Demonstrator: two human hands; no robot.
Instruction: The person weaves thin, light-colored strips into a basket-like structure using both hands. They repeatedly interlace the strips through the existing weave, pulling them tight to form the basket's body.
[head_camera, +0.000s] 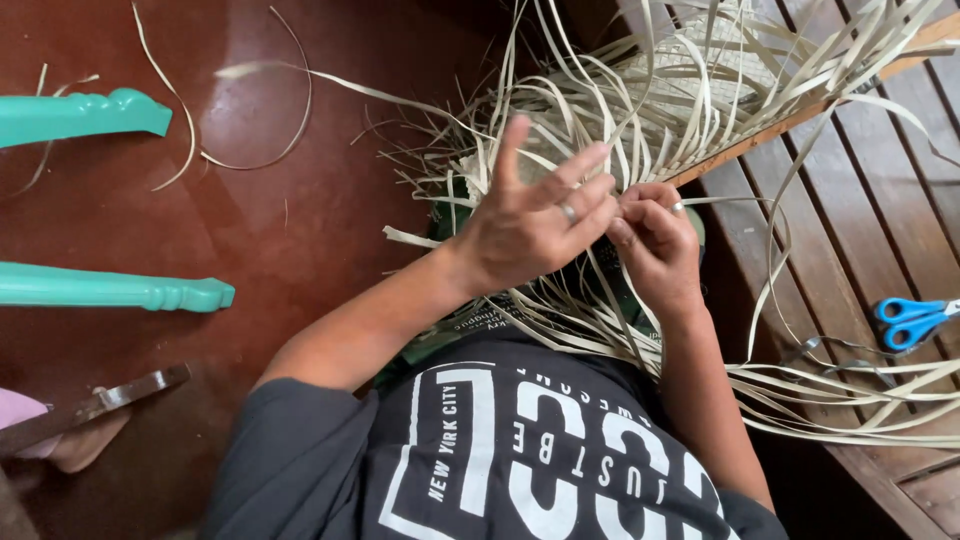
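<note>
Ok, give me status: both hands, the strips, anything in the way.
Left hand spread over pale weaving strips, fingers splayed. Right hand pinching one strip. Loose strip ends trail across both arms. Blue scissors lie apart on the wooden bench.

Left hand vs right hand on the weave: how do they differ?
The left hand is spread open over the pale woven strips, fingers extended; the right hand is curled, fingertips pinching a strip. The left hand lies higher, back toward the camera; the right hand is tucked lower beside it. Both wear a ring and work the same strips.
</note>
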